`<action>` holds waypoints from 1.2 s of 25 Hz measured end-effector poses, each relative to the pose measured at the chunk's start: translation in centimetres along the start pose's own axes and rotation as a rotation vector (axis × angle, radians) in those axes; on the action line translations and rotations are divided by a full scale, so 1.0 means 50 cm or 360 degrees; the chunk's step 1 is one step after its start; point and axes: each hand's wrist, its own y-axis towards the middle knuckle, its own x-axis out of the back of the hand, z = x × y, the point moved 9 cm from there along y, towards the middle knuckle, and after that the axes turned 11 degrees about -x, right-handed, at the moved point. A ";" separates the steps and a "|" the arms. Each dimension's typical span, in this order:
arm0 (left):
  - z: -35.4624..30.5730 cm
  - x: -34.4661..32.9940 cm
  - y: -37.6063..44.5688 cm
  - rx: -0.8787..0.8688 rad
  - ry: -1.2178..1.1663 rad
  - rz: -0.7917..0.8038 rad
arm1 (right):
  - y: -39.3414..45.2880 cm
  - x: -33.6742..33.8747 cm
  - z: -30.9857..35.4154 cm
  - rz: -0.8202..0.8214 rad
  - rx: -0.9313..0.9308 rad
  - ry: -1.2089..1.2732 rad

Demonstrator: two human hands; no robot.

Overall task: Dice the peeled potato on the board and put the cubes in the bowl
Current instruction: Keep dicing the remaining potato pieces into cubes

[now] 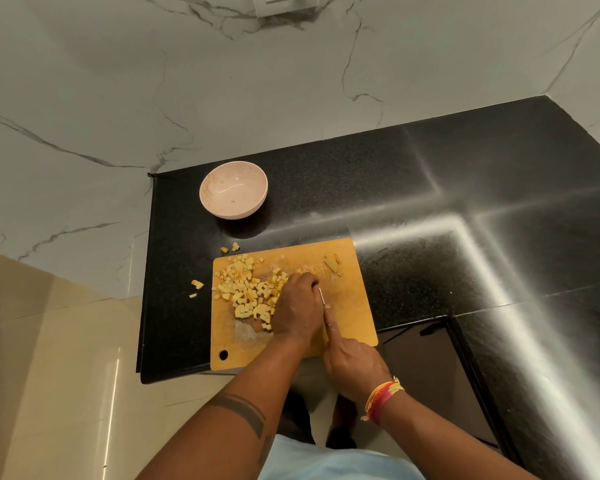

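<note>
A yellow cutting board [350, 306] lies on the black counter. A pile of several potato cubes [248, 289] covers its left half. My left hand [300, 310] lies curled on the board beside the pile; what is under it is hidden. My right hand [352, 363] grips a knife [323, 301] whose thin blade points away along the left hand's right side. A bigger potato piece [331, 263] sits at the board's far right corner. The pink bowl [234, 189] stands beyond the board, holding only tiny scraps.
A few cubes lie off the board on the black counter [430, 188]: two [230, 248] past its far left corner, two more [196, 287] to its left. Marble walls rise behind. The counter's left edge drops to a tiled floor [49, 358].
</note>
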 end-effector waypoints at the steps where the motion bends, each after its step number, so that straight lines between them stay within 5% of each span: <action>1: 0.003 0.005 0.003 0.0002 0.0008 -0.0015 | 0.005 0.003 0.009 0.0002 0.0020 -0.0004; 22: -0.044 -0.068 0.125 -0.0145 -0.0002 0.0245 | 0.023 0.078 -0.083 -0.0185 -0.0129 0.0180; 30: -0.047 -0.047 0.061 -0.0040 -0.0246 0.0074 | 0.019 0.085 -0.081 -0.0209 -0.0132 0.0301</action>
